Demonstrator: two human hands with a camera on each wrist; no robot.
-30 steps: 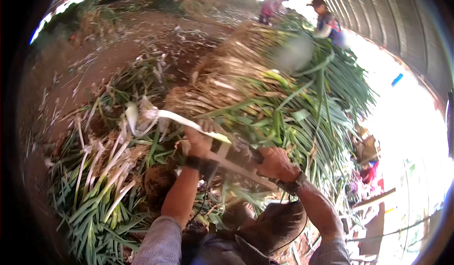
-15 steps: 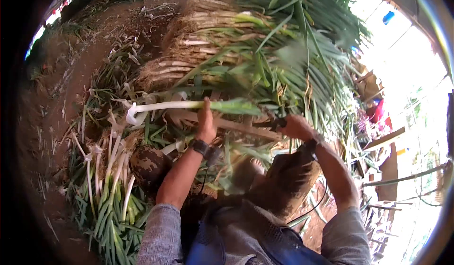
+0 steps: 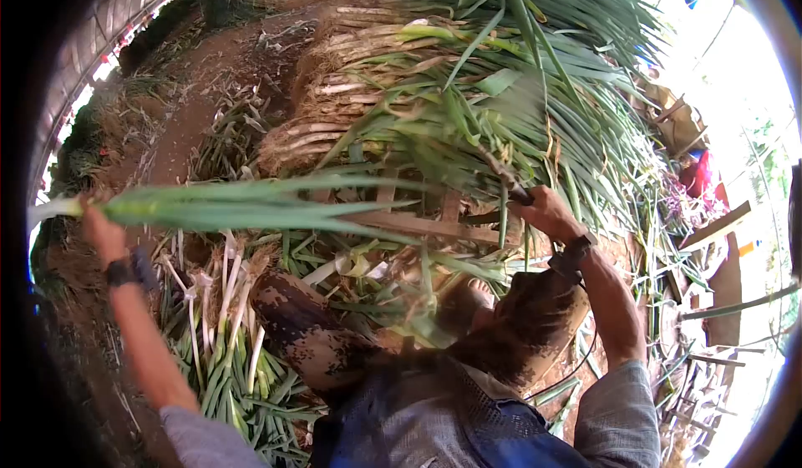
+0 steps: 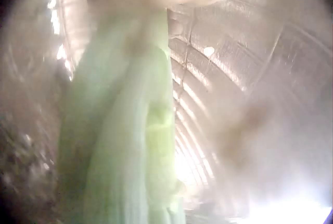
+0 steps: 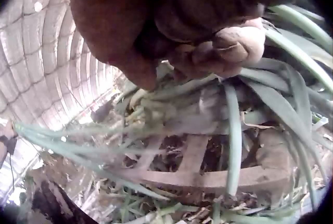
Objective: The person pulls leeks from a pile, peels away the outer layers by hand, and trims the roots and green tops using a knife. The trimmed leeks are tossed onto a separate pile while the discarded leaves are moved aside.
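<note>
My left hand (image 3: pixel 104 236), out at the far left of the head view, grips a leek (image 3: pixel 225 205) near its white end. The leek's green leaves stretch right across the view, and fill much of the left wrist view. To the right, my right hand (image 3: pixel 549 216) holds a slim tool (image 3: pixel 501 172) by its dark handle. The tool's narrow brownish part points up and left over the leek leaves; its exact kind I cannot tell. Curled fingers (image 5: pixel 208 54) show in the right wrist view, with the handle mostly hidden.
A big pile of leeks (image 3: pixel 576 75), roots to the left, lies ahead. A wooden slatted frame (image 3: pixel 434 227) stands before my knees. Several whitish-stemmed leeks (image 3: pixel 230 301) lie at the left beside my camouflage-clad knee (image 3: pixel 292 301). Boards (image 3: pixel 714 227) are at the right.
My left hand has carried the leek from over the wooden frame far to the left. My right hand stays near the frame's right end, its tool now pointing up-left. The head view has tilted down.
</note>
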